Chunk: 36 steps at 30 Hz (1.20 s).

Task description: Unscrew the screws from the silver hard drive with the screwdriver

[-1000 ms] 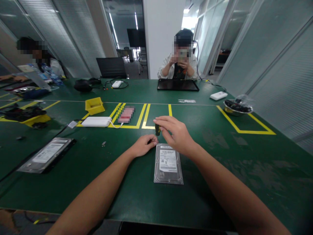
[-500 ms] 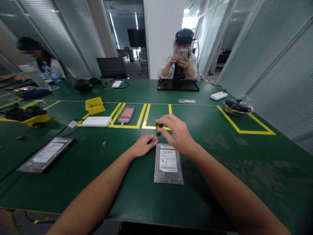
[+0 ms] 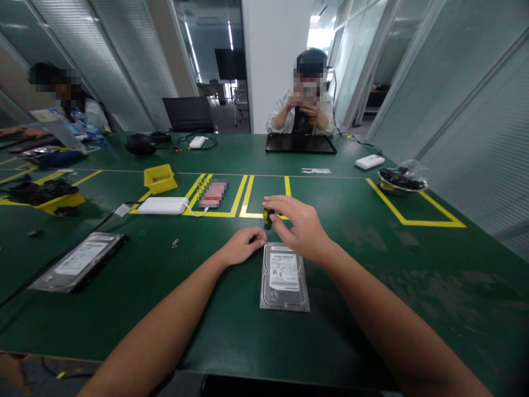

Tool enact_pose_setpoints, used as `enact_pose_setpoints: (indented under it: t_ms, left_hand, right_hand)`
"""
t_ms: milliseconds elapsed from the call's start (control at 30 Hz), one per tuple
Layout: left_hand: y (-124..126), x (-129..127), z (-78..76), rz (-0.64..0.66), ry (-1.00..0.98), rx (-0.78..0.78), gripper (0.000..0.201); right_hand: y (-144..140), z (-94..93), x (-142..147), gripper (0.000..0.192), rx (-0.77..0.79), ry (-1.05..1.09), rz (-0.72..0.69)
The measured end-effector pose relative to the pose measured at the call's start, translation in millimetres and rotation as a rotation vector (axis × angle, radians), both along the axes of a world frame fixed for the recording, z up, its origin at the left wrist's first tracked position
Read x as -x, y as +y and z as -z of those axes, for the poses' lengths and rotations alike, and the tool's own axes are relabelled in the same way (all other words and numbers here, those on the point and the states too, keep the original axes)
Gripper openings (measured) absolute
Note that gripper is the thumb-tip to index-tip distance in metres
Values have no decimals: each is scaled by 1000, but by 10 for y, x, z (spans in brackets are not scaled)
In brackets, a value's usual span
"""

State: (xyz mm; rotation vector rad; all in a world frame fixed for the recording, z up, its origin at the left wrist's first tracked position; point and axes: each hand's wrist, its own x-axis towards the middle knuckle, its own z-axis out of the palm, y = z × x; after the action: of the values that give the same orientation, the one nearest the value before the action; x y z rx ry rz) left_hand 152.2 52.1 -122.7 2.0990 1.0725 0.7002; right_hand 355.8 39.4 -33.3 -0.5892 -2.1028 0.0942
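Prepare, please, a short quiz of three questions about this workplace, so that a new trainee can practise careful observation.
1. Multiple choice: what does the right hand hold?
(a) a yellow tray
(b) a black-and-yellow handle
(c) a metal bowl

2. True or false: the hard drive nearest the hands lies with its label facing up.

3. Fill the gap: in this view, the second hard drive lies on the ____ side of the green table.

Key: 1. b; 2. true; 3. left.
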Motion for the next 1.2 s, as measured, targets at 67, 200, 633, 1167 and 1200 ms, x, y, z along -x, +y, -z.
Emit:
enact_pose_setpoints:
  t_ms: [67,200,633,1167,1200]
  left_hand:
    - [2,0,4,3,-2,3,12]
    - [2,1,6,7,-10,-4,10]
    - [-11,-2,-4,7,-22,-4,12]
    - [-2,0,12,-14,2,5,14]
    - [-2,-1,9,-16,7,7,15]
  right_hand:
    - [9,14,-2,26,3,-2,-6]
    - [22,17,2,20,11,-6,4]
    - [-14,-27,2,22,28,7,6]
    - [-8,-18,3,25,26,14,28]
    - [-7,-19,3,24,27,14,33]
